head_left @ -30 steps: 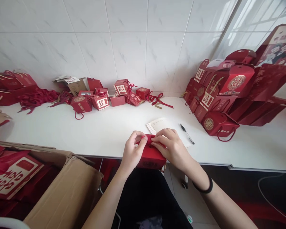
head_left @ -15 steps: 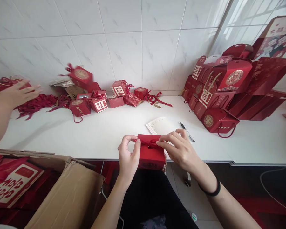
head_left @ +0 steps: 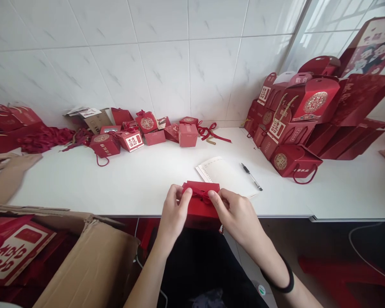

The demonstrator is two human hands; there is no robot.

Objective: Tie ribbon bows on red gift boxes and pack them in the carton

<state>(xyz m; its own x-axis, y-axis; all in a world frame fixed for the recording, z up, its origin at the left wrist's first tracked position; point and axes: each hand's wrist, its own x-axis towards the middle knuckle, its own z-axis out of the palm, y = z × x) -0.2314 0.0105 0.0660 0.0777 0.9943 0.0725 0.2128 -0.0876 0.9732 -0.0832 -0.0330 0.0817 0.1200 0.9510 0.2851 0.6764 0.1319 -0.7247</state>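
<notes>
At near left, an open cardboard carton (head_left: 93, 256) holds red boxes; beyond it, a co-worker's hands (head_left: 22, 162) rest at the table's left side. Farther back lies a heap of red ribbons (head_left: 45, 139), then small boxes (head_left: 133, 142) in a row by the wall. At near centre, the wearer's left hand (head_left: 176, 209) pinches one side of a red ribbon (head_left: 199, 193) between thumb and fingers. The ribbon crosses the top of a red box (head_left: 201, 208) at the table's near edge, gathered at its middle into what looks like a bow. The right hand (head_left: 235, 209) pinches the other side. The tying seems nearly done, with pulling snug and evening out probably left; whether the hands grip loops or tails cannot be told. To the right lie a notebook (head_left: 224, 175) and a pen (head_left: 252, 176), then stacked boxes (head_left: 295, 128).
</notes>
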